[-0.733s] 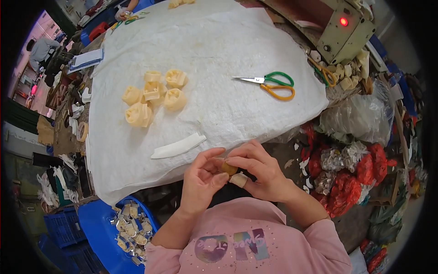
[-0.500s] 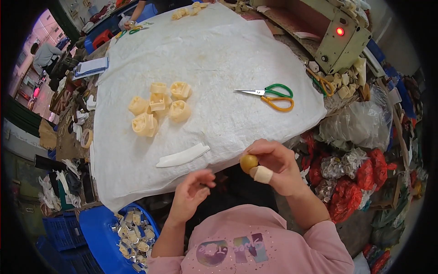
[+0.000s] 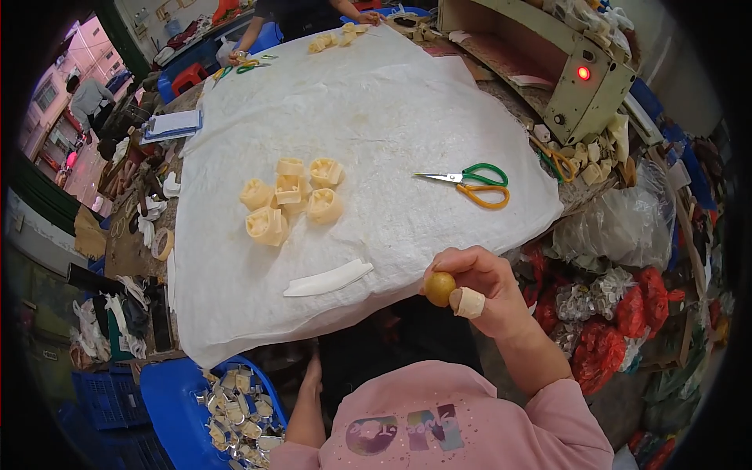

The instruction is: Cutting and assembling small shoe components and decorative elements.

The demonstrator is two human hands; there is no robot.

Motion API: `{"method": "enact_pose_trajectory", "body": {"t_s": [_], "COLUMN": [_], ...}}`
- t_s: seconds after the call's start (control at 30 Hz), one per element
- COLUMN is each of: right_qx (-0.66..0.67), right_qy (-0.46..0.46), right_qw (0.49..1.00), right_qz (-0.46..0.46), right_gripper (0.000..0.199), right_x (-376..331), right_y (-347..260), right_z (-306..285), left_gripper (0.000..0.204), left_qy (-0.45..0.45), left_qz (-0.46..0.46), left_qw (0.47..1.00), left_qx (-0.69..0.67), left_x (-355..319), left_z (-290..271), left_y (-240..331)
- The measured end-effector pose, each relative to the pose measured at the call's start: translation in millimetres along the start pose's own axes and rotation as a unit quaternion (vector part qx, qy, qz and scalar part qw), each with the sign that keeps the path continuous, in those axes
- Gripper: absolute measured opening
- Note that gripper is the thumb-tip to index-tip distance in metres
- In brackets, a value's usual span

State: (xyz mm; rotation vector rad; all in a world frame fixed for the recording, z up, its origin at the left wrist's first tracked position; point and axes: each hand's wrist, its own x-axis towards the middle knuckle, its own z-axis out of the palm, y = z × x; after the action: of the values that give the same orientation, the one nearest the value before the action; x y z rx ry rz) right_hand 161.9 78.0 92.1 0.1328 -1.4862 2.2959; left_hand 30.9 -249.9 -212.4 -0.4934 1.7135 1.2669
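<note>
In the head view, the left hand has moved off the ball [image 3: 440,289] and gone out of sight. Only the left arm [image 3: 307,421] shows, by the near edge of the white-covered bench [image 3: 376,129]. I cannot tell if that hand has anything. The right hand [image 3: 497,293] now holds the round, yellow-brown ball alone. Its fingers are bent and pinch the ball near the thumb, which has a pale wrap [image 3: 470,303]. So the two-hand work on the ball seems to have stopped for now.

The ball is up in the air by the near edge. A white strip [image 3: 329,280] lies close to that edge, left of the ball. The cream rolls [image 3: 291,188] sit bunched farther back, and the scissors [image 3: 457,178] lie toward the right side. Between the rolls and scissors there is wide room to move. It looks tighter low down, where the blue tub [image 3: 168,401] sits beside the left arm.
</note>
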Motion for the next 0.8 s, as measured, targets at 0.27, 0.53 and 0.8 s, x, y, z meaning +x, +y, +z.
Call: {"method": "enact_pose_trajectory", "body": {"t_s": [0.27,0.53,0.8], "right_qx": [0.023,0.074,0.097], "right_qy": [-0.002,-0.301,-0.278], "right_qw": [1.000,0.948,0.894], "right_qz": [-0.007,-0.068,-0.337], "right_gripper": [0.032,0.029,0.039], "right_x": [0,6,8], "right_y": [-16,-56,-46], "right_z": [8,59,83], "left_gripper": [0.068,0.070,0.072], "left_qy": [-0.015,-0.038,-0.050], "left_qz": [0.021,0.042,0.063], "left_qw": [0.999,0.997,0.994], "left_qx": [-0.022,-0.048,-0.070], "left_x": [-2,-8,-13], "left_z": [3,-7,-12], "left_y": [17,0,-1]}}
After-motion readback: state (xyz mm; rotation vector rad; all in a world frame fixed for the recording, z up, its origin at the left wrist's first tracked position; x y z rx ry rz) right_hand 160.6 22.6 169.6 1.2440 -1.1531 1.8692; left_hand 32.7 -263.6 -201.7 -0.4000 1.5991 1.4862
